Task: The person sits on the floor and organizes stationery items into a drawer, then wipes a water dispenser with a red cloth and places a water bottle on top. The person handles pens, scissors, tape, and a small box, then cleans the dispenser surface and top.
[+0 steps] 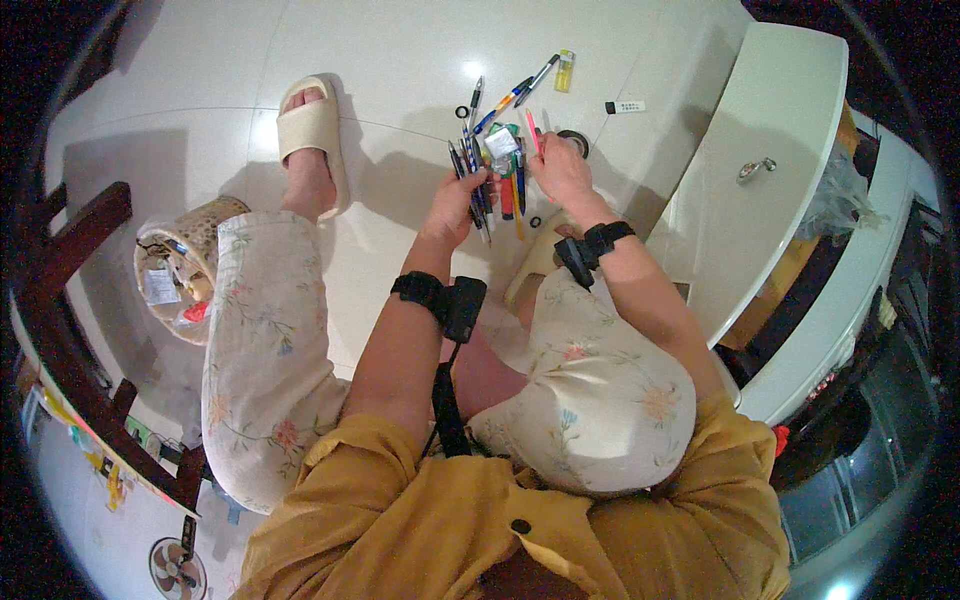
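Note:
Several dark pens are gripped in a bunch by my left hand, low over the tiled floor. Between the fingers of my right hand is a slim pink pen, its tip pointing away from me. Amid the pile lies a clear-and-green packet with a white label. Beside it are a red item and a yellow stick-like item. Farther out rest a blue-and-orange pen, a black-capped pen and a clear pen with a black grip. A dark roll is partly hidden behind my right hand.
A yellow lighter and a small black-and-white item lie beyond the pens. Small black rings are on the floor. On the right stands a white cabinet with a metal knob; a spotted wastebasket leans at left near my slippered foot.

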A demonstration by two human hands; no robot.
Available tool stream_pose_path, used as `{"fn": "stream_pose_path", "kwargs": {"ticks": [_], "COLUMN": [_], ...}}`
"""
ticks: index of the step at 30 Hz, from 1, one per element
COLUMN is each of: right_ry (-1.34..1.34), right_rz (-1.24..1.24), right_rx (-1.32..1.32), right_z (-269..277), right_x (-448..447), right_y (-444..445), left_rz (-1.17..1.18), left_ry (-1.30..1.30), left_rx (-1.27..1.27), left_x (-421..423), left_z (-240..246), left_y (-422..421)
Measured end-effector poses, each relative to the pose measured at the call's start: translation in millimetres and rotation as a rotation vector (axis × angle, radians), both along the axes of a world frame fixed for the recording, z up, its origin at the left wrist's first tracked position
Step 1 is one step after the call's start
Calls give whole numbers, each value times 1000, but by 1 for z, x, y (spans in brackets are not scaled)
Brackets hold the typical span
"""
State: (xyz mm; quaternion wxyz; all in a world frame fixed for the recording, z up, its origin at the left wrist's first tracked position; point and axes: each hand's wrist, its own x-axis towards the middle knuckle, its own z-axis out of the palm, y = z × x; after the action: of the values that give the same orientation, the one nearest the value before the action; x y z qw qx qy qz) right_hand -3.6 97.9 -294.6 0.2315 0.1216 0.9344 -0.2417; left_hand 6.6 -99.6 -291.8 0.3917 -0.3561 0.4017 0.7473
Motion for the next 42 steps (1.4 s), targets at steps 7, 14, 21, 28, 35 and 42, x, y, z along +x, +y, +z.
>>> {"fn": "stream_pose_path", "kwargs": {"ticks": [7, 14, 21, 28, 35, 42], "right_ry": [-443, -289, -180, -250, -188, -288], "right_rz": [-19, 117, 183, -32, 102, -24], "right_rx": [-708, -655, -469, -105, 99, 59], "right_z": [33, 43, 36, 16, 2, -9], "right_x": [-11, -10, -2, 7, 25, 22], "right_y": [-21, -32, -26, -3, -29, -30], "left_rz": [22, 24, -17, -37, -26, -87], "left_ry": [122, 112, 74, 80, 34, 40], "left_rx": [76, -19, -22, -180, -155, -141], "left_x": [-4, -6, 2, 4, 14, 12], "left_z": [15, 9, 2, -7, -12, -15], "left_y": [11, 4, 2, -11, -16, -13]}}
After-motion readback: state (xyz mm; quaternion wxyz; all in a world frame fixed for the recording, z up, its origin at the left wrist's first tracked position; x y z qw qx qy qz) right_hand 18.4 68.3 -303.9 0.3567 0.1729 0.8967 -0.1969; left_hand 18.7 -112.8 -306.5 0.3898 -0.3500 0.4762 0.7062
